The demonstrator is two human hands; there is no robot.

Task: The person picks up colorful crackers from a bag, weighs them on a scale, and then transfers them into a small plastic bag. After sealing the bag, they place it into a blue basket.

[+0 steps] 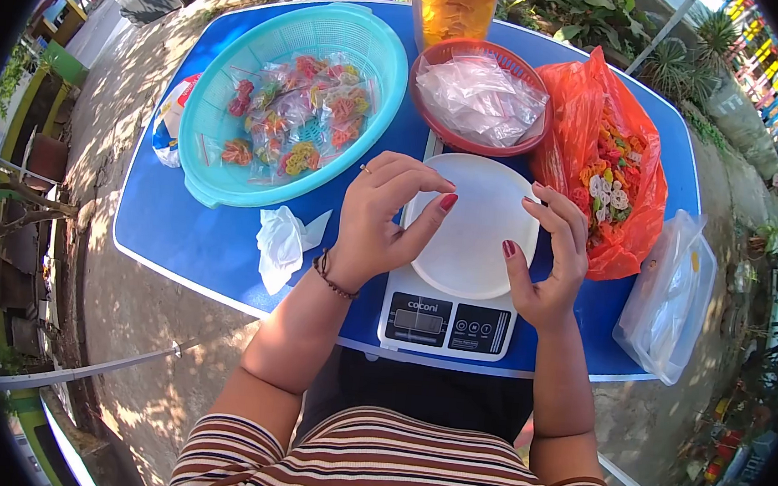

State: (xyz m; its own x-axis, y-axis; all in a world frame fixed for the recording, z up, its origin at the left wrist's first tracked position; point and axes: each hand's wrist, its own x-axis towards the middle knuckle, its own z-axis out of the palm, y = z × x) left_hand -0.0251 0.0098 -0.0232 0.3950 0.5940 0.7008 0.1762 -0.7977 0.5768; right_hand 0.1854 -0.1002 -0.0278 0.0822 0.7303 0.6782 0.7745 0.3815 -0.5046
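My left hand point(391, 211) hovers over the left rim of a white round plate point(477, 223), with its fingers curved and the thumb close to the index fingertip. Nothing shows between them. Across the plate, my right hand point(554, 256) is held with thumb and fingers apart, also bare. The plate rests on a white kitchen scale point(451, 326) with a black display panel. A red-orange plastic bag point(568, 120) full of colourful crinkled snack pieces point(609, 169) lies open beyond my right hand. Behind the plate, a red basket point(428, 123) holds clear plastic bags point(482, 100).
On the left, a turquoise basin point(206, 128) holds several small filled packets point(308, 113). A crumpled white plastic piece point(281, 245) lies near my left forearm. A clear container point(453, 10) stands at the back. Plastic bags point(668, 301) sit at the blue table's point(166, 225) right edge.
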